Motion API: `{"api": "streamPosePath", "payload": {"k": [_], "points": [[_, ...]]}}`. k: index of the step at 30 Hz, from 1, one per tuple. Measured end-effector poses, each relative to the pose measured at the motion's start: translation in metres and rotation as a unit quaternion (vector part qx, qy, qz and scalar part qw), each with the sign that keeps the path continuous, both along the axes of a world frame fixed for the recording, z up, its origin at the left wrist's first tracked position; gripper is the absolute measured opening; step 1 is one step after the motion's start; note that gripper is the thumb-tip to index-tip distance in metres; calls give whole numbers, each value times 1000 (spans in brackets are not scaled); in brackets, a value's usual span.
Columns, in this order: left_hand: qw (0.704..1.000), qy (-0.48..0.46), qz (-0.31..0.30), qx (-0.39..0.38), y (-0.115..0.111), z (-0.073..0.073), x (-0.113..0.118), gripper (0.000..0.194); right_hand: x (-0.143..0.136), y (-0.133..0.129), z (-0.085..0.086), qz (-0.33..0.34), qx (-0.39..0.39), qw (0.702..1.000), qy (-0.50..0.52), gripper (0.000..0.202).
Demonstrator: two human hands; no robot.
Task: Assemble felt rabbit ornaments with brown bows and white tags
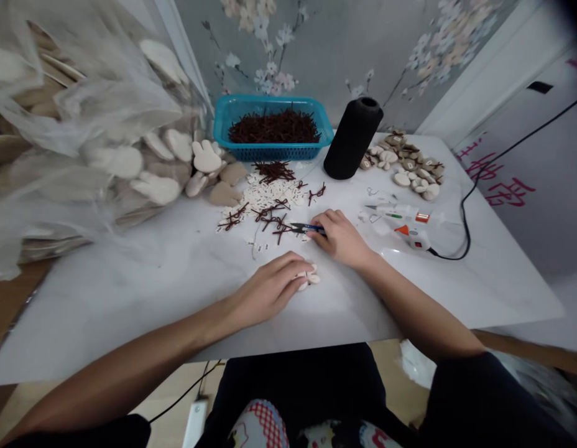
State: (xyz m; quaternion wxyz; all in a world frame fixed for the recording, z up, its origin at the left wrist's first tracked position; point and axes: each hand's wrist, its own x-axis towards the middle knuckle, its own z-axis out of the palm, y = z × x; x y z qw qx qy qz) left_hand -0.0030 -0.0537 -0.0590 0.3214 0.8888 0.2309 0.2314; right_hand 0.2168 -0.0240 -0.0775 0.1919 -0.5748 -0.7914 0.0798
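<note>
My left hand (272, 287) rests at the table's front, its fingers closed over a small cream rabbit-shaped fabric piece (313, 279). Part of that piece is hidden under the fingers. Slightly farther back, my right hand (339, 238) grips blue-handled thread snips (298, 228), blades pointing left. The blades touch or lie just over a dark brown cord bow (281, 231); I cannot tell which. More brown bows (235, 216) lie around a heap of tiny white labels (265, 196) beyond my hands.
A blue basket (274, 152) of brown cord pieces stands at the back, beside a black thread cone (351, 140). Clear bags (106, 118) of rabbit-shaped pieces crowd the left. At right are finished-looking pieces (410, 163) and a white glue gun (418, 238) with a black cable (466, 211).
</note>
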Motion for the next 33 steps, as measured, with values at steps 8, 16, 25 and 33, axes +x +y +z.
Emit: {"api": "streamPosePath", "payload": {"k": [8, 16, 25, 33], "points": [[984, 167, 41, -50, 5, -6, 16, 31, -4, 0, 2, -81, -21, 996, -43, 26], [986, 129, 75, -71, 4, -5, 18, 16, 17, -56, 33, -101, -105, 978, 148, 30], [988, 128, 15, 81, 0, -7, 16, 25, 14, -126, 27, -105, -152, 965, 185, 34], [987, 130, -10, 90, 2, -15, 16, 18, 1, -126, 10, -58, -87, 980, 168, 32]]}}
